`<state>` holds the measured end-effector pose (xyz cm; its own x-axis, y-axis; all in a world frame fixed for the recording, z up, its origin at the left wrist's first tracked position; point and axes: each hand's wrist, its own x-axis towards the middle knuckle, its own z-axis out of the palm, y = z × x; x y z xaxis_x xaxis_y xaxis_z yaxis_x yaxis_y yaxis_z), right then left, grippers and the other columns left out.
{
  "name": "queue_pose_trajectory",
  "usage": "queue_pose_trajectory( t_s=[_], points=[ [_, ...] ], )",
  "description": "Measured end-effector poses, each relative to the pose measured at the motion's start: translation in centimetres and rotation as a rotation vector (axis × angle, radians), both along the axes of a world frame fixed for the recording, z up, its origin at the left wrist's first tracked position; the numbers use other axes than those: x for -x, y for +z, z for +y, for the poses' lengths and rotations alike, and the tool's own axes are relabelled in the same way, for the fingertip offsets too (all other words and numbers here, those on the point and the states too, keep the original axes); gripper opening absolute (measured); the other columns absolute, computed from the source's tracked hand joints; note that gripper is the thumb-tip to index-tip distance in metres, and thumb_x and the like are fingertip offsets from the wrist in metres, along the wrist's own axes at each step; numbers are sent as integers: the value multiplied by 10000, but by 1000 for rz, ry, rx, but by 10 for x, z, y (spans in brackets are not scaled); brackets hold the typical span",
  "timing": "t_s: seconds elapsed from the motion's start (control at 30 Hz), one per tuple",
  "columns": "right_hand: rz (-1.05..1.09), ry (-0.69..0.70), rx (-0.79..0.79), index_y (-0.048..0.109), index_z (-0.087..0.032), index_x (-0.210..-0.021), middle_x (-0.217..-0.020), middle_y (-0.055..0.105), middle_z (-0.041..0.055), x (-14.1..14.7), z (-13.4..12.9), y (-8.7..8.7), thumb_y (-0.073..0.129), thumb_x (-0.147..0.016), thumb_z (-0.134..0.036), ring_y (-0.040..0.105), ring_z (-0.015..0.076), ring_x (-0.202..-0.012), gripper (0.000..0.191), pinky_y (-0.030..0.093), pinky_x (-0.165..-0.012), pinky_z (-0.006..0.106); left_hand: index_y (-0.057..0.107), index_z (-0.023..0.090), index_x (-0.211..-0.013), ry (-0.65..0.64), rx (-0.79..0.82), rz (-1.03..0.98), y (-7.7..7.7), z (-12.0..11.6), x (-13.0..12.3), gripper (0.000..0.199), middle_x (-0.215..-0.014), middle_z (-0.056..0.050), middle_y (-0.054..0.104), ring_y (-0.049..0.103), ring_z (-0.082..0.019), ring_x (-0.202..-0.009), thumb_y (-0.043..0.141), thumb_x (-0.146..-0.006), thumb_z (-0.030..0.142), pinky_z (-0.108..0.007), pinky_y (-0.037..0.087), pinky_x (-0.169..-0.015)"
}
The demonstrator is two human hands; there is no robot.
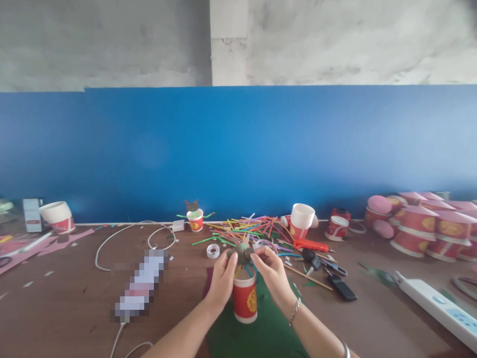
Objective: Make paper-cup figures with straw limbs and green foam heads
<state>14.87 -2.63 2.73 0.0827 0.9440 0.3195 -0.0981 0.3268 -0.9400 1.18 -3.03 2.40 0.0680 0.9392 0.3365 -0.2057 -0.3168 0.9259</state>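
Observation:
A red paper cup [243,304] with a yellow emblem stands upright on a dark green sheet [272,325]. Thin coloured sticks or straws rise from its mouth to a dark paper cutout [244,252] above the rim. My left hand [224,272] pinches the cutout's left side between thumb and fingers. On the right side, my right hand [269,268] grips the same cutout with its fingertips. The cutout's details are blurred and partly behind my fingers. Farther back, a small red cup figure [195,222] carries a dark cat-like head and green arms.
Behind my hands lie a pile of coloured sticks [257,226] and a tape roll [212,251]. An orange-red cutter [311,245], keys [311,258] and a power strip [439,308] are to the right, near stacked red cups [413,223]. A blurred-out phone [141,283] lies left.

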Motion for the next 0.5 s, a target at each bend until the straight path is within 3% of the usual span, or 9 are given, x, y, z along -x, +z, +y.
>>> queue_pose_trajectory(
  t_s=[0.1, 0.3, 0.4, 0.5],
  points=[
    [69, 14, 3, 541, -189, -695, -642, 514, -28, 1, -1, 3, 709, -707, -379, 451, 110, -608, 254, 371, -564, 216, 610, 155, -971, -20, -1, -5, 1, 0, -1, 257, -1019, -86, 664, 596, -219, -970, 502, -868, 365, -325, 430, -901],
    [192, 96, 95, 614, -219, -966, -718, 615, -8, 1, -6, 12, 742, -676, -353, 552, 144, -696, 344, 424, -642, 239, 599, 157, -1009, -42, -1, -20, 4, -2, -2, 263, -1039, -89, 660, 600, -219, -969, 494, -874, 356, -334, 440, -894],
    [205, 158, 151, 674, -194, -885, -828, 670, 34, 0, -4, 9, 742, -672, -361, 576, 168, -782, 280, 434, -726, 261, 597, 154, -977, -38, -7, -19, 5, -2, -2, 250, -1009, -88, 664, 605, -215, -943, 498, -871, 357, -329, 449, -873],
    [190, 134, 186, 680, -181, -776, -772, 663, 23, 0, -2, 5, 746, -666, -375, 554, 150, -727, 232, 424, -695, 252, 594, 154, -925, -20, 0, -14, 3, -2, -1, 238, -963, -81, 670, 612, -207, -896, 507, -864, 366, -314, 463, -829]
  ],
)
